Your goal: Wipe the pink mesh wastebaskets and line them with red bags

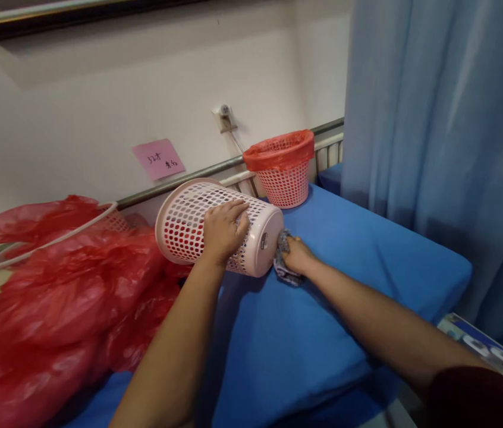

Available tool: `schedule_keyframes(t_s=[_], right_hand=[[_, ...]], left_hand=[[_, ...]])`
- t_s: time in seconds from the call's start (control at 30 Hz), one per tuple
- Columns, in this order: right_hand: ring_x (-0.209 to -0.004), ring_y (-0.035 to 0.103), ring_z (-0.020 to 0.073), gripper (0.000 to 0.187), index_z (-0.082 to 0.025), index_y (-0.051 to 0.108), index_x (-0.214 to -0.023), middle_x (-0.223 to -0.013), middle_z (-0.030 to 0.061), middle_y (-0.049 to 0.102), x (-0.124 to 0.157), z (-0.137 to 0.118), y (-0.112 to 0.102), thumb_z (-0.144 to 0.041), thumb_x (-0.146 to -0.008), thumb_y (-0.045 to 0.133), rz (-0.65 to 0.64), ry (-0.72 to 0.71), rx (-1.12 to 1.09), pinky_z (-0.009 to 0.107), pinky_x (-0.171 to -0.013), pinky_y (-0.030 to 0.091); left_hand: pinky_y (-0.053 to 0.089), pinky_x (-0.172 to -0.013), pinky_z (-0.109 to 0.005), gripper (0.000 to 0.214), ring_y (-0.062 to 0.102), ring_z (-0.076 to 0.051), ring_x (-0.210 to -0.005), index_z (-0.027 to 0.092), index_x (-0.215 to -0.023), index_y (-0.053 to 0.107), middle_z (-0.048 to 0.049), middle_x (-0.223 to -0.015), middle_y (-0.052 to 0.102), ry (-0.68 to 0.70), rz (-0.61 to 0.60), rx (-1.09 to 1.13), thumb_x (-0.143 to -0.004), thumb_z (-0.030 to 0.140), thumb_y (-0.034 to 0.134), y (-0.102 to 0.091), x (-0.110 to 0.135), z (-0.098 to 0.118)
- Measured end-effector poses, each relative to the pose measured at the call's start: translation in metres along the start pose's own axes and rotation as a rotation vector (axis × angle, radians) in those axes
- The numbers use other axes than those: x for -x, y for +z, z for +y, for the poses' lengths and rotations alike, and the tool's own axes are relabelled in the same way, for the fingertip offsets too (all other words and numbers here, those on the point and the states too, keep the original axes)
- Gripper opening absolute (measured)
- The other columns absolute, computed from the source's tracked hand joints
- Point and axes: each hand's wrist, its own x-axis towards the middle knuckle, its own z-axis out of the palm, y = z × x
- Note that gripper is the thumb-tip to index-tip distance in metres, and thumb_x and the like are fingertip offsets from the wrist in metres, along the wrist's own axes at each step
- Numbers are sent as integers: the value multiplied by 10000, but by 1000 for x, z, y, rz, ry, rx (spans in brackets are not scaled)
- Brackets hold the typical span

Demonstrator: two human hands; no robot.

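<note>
A pale pink perforated plastic wastebasket lies on its side on the blue bed, its base turned to the right and its mouth to the left. My left hand rests on the basket's upper side with the fingers stretched out and flat. In my right hand is a bunched grey cloth, pressed up against the basket's base. The fingers of that hand are wrapped around the cloth and partly hidden by it.
Behind stands another wastebasket, lined with a red bag. Crumpled red plastic bags pile up at the left beside a white basket rim. A metal rail runs along the wall. Blue curtains hang at the right.
</note>
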Motion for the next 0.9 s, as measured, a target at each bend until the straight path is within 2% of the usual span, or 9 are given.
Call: schedule_keyframes(t_s=[0.1,0.23,0.33,0.43,0.5,0.6,0.67,0.8,0.9], right_hand=[[-1102,672,323,357,-115,670,-1162,-1202,194,677,16,-2,6,-170,-812,630,-92,16,2,418,-1000,503],[-1051,685,274,353,-154,650,-1149,-1126,130,721,45,-17,12,-237,-807,672,-154,-11,-83,366,-955,528],[-1051,672,229,439,-184,580,-1223,-1138,81,702,63,-24,17,-248,-797,668,-50,-51,-342,359,-959,531],[-1129,622,217,446,-216,557,-1202,-1204,68,645,71,-23,24,-205,-767,655,72,-200,-476,388,-1030,494],[-1121,611,215,423,-228,579,-1140,-1175,56,636,64,-17,30,-152,-730,647,82,-186,-453,390,-1033,488],[-1012,633,214,380,-210,599,-1072,-1053,42,659,37,-3,37,-108,-706,619,96,8,-427,399,-982,517],[-957,642,210,362,-202,601,-1079,-998,29,671,15,5,36,-120,-726,600,122,72,-430,410,-958,531],[-1108,619,225,389,-183,607,-1174,-1162,78,659,-17,11,17,-180,-786,599,215,45,-444,428,-1067,474],[-1292,535,220,411,-177,608,-1238,-1344,116,576,-21,5,-1,-185,-828,587,301,-93,-469,396,-1168,388]], left_hand=[[405,-1076,-490,375,635,-277,-1255,234,-1207,747,-53,-1321,725,-7,11,-11,-948,271,478,1,0,0],[404,-1081,-484,371,634,-271,-1255,237,-1201,748,-50,-1313,730,-8,6,-1,-948,276,479,1,-2,0],[409,-1080,-472,371,639,-265,-1250,230,-1189,755,-53,-1303,735,-9,9,4,-942,271,481,1,-3,0],[413,-1081,-474,375,636,-267,-1256,224,-1185,758,-56,-1302,735,-10,5,6,-942,265,475,1,-4,0],[411,-1083,-480,379,633,-272,-1262,222,-1190,756,-58,-1312,730,-5,2,3,-943,264,472,1,-3,-1],[407,-1085,-489,380,630,-278,-1265,233,-1207,748,-55,-1329,721,-5,3,-9,-943,275,478,2,0,-3],[405,-1087,-488,376,627,-275,-1270,245,-1209,746,-50,-1338,716,-14,-1,-14,-947,285,478,2,1,-4],[403,-1092,-487,372,628,-268,-1270,247,-1199,748,-47,-1334,719,-27,-6,-11,-954,292,472,1,3,-3],[404,-1092,-494,374,632,-275,-1262,239,-1199,750,-51,-1330,720,-25,-9,-11,-954,290,472,0,2,-2]])
